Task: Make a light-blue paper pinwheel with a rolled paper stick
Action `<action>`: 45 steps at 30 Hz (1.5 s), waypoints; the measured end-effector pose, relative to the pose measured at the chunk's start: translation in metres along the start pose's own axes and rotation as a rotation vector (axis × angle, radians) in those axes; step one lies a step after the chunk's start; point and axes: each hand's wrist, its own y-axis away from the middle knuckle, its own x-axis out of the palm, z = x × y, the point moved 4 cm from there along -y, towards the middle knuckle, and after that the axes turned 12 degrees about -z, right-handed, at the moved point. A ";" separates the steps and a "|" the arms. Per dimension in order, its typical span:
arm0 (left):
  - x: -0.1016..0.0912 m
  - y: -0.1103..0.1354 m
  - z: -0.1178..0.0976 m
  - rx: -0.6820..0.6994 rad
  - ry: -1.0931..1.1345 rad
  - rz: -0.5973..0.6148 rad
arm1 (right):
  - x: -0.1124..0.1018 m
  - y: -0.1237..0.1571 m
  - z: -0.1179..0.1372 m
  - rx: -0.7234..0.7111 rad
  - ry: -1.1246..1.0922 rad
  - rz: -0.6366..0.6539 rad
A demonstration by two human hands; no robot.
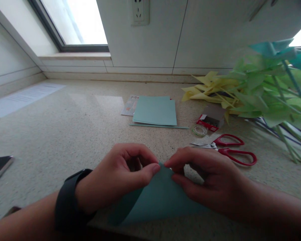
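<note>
- Left hand (116, 175), one: thumb and forefinger brought together in a pinch at the peaked upper edge of the blue-green sheet (163, 197).
- Right hand (215, 177), one: forefinger and thumb bent toward each other at the same peak, just beside the left fingertips; tiny bright speck between, too small to identify, and firmness of hold impossible to judge from here.
- Blue-green sheet, one: at the near side of the speckled counter (77, 140), between and below both hands, left part curled over in a darker flap.
- Dark wristwatch (71, 199), one: worn on the left wrist.
- Pale blue-green squares (155, 110), stacked: beyond the hands, partly over a printed packet (128, 106).
- Thin stick (160, 126), one: along the stack's near edge.
- Tape roll (205, 131), one: lying flat near the stick's right end.
- Red box (212, 126), one: just behind the tape, dark contents visible.
- Red-handled scissors (214, 145), one pair: behind the right hand, blades leftward.
- Folded-paper pieces, yellow (208, 85), green (261, 87) and blue (273, 50): massed at right.
- Printed page (27, 97), one: far left.
</note>
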 end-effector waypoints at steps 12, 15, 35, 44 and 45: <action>-0.001 -0.002 0.003 -0.035 0.130 0.027 | -0.001 0.001 0.002 -0.007 0.018 -0.021; -0.001 -0.004 0.005 -0.051 0.146 0.028 | -0.001 0.001 0.001 -0.007 0.030 -0.013; -0.002 -0.003 0.009 -0.055 0.101 0.028 | 0.000 0.002 0.001 -0.007 -0.001 0.005; -0.001 -0.005 0.011 -0.073 0.110 0.036 | -0.001 0.002 0.001 -0.021 0.003 -0.015; -0.001 -0.005 0.011 -0.074 0.114 0.038 | -0.001 0.002 0.001 -0.022 0.008 -0.020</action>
